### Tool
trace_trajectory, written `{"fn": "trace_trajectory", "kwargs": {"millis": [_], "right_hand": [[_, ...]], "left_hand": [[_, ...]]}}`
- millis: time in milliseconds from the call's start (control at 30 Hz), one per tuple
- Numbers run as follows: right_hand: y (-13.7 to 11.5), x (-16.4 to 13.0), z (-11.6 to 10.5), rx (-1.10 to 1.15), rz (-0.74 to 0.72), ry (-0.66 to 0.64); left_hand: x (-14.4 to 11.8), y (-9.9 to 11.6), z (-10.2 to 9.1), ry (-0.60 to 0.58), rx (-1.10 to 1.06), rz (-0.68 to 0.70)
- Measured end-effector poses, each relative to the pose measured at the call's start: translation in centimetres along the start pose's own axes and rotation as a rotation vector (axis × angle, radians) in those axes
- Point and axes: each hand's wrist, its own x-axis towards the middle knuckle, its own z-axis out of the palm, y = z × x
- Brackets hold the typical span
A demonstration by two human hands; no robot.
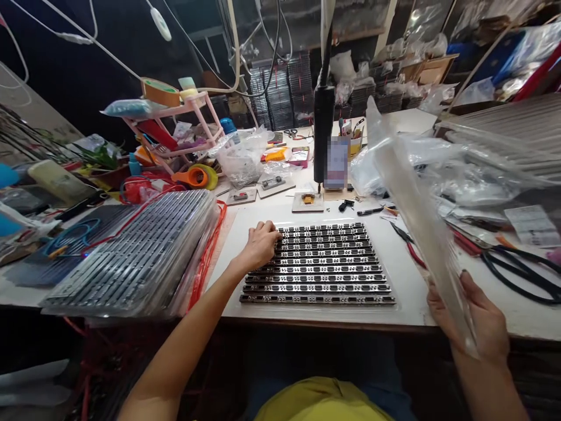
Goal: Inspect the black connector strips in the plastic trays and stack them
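The left hand rests with curled fingers on the upper-left corner of the strips — about nine dark rows of connectors lying side by side on the white board. They look stiff, light and loose, best steadied at the ends. The right hand clamps the lower edge of a clear tray, tilted up — thin, slick, likely flexible. One bagged stack lies left; two scissors right.
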Motion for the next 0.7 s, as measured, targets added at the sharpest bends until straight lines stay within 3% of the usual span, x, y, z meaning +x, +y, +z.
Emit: {"fn": "trace_trajectory", "kwargs": {"millis": [100,233,367,500,700], "right_hand": [[-0.3,-0.3,0.4,0.065,0.121,0.047],[-0.4,-0.2,0.3,0.053,0.142,0.105],[-0.3,-0.1,0.1,0.027,0.137,0.105],[-0.2,-0.2,0.2,0.017,0.096,0.054],[-0.3,-0.2,0.6,0.094,0.121,0.119]], "left_hand": [[0.2,-1.9,-0.9,0.035,-0.009,-0.084],[0.5,-4.6,-1.4,0.067,-0.019,-0.187],[0.8,-6.4,-0.6,0.03,-0.068,-0.195],[1.4,-7.4,0.0,0.02,-0.115,-0.204],[1.9,-7.3,0.6,0.064,-0.116,-0.274]]}}
